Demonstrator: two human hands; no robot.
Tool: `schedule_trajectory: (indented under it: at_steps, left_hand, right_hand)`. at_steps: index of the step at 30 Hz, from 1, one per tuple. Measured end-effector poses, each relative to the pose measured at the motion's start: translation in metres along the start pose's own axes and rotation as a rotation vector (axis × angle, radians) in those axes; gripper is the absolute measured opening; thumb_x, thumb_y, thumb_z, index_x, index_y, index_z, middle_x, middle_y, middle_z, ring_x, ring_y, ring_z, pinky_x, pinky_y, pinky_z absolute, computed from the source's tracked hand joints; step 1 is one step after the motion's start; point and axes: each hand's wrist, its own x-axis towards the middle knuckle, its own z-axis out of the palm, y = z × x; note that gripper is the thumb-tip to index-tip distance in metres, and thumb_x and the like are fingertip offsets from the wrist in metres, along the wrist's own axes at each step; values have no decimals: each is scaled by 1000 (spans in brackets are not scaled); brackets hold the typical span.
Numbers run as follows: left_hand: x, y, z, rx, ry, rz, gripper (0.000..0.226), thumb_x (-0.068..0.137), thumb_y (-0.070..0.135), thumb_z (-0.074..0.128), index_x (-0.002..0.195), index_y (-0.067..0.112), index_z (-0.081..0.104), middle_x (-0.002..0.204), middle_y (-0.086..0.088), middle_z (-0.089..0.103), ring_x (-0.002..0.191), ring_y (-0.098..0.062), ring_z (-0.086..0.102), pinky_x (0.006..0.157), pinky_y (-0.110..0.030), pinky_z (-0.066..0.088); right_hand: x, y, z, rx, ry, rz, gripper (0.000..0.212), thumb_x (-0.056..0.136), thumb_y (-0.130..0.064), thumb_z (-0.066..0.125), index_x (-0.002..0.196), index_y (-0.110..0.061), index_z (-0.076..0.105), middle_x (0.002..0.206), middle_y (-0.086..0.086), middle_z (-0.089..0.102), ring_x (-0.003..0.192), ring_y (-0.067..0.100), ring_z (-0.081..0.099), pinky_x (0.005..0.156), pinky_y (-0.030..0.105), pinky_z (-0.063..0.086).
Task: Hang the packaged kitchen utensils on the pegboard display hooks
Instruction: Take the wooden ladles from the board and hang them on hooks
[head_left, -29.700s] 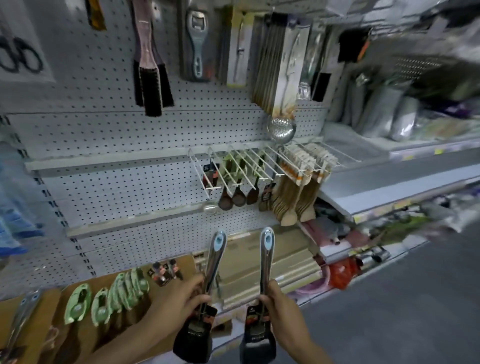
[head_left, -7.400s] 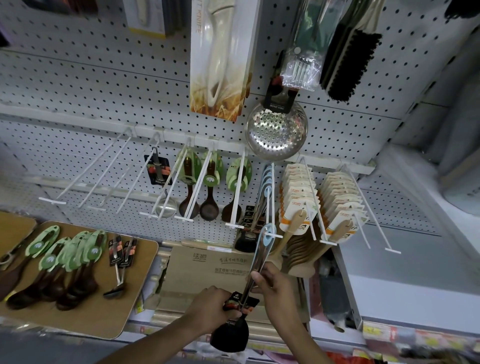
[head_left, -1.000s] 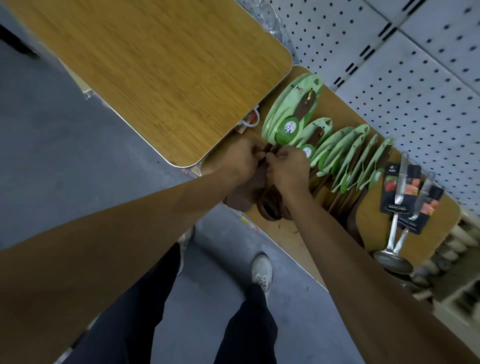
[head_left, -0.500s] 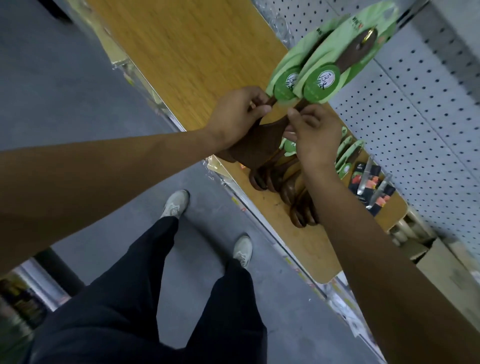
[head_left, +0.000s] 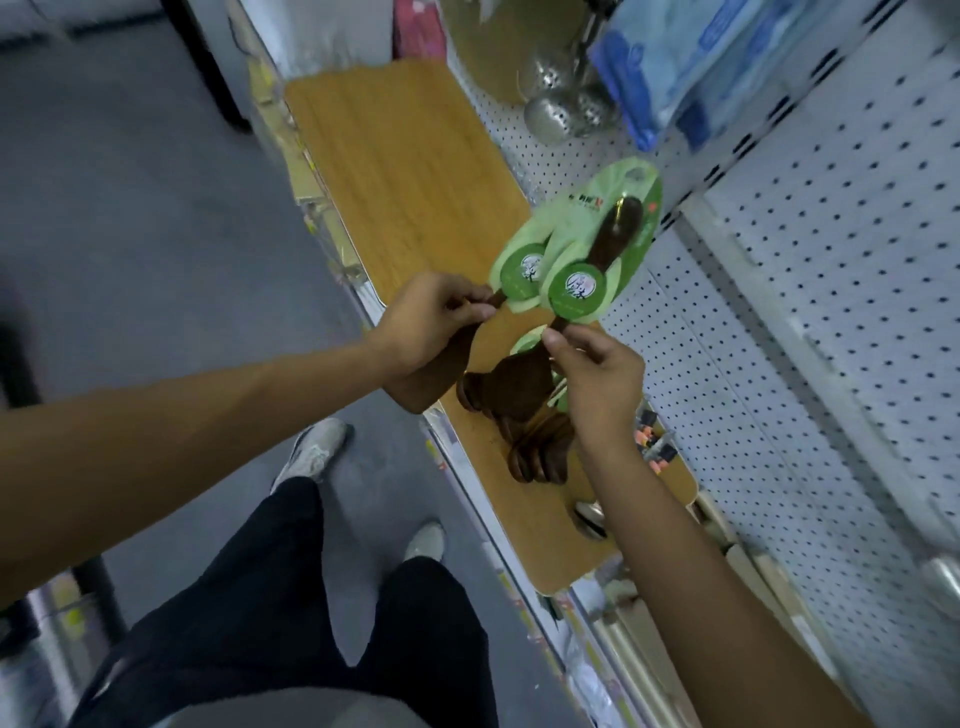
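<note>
Two hands hold carded wooden spoons above a board — nothing is on a hook yet in this view. The left hand grips one spoon by its handle; the right hand pinches a second spoon. More spoons, too stacked to count, lie below on the board. Beyond stands pegboard — no hooks visible

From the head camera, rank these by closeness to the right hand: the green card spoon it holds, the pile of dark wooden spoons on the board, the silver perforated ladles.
1. Green-carded wooden spoon, pinched in the right hand.
2. Pile of dark wooden spoons, just below it.
3. Silver perforated ladles, top, far along the shelf.
</note>
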Motion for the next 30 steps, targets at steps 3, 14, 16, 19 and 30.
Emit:
schedule_trajectory:
  at_steps: [3, 14, 16, 19, 30]
  left_hand:
    - [-27, 30, 1, -19, -24, -16, 22, 89, 25, 70, 108, 12, 74, 100, 7, 70, 90, -4, 63, 79, -19, 45]
    - [-94, 124, -6, -15, -171, 16, 20, 87, 39, 71, 101, 25, 73, 98, 11, 72, 91, -7, 66, 83, -32, 54]
    - [-104, 139, -5, -60, -198, 22, 19, 86, 39, 72, 100, 25, 73, 94, 7, 73, 89, -11, 67, 81, -33, 55]
    - [-123, 162, -1, -112, -221, 50, 17, 84, 34, 75, 96, 23, 75, 90, 7, 74, 86, -15, 68, 78, -31, 55]
    - [-202, 229, 69, -249, -493, 176, 41, 82, 0, 72, 62, 35, 75, 62, 17, 69, 55, 7, 60, 55, -8, 44]
  right_hand:
    - [-22, -15, -25, 44, -11, 45, 22, 80, -17, 80, 96, -3, 76, 88, 8, 76, 83, 21, 72, 85, 42, 59]
    - [-113, -66, -92, 169, 31, -20, 2, 83, -10, 75, 85, -8, 74, 76, -5, 75, 74, 4, 70, 73, 21, 56]
    - [-132, -69, -102, 164, 88, -27, 3, 83, -11, 76, 84, -13, 74, 78, -4, 75, 77, 8, 72, 76, 27, 58]
    - [-165, -75, -117, 169, 159, -11, 6, 81, -9, 77, 81, -14, 73, 78, -1, 74, 75, 9, 70, 77, 31, 57]
    - [-284, -65, -199, 202, 407, 14, 18, 78, -4, 79, 75, -20, 72, 74, -5, 73, 73, 9, 68, 76, 31, 55]
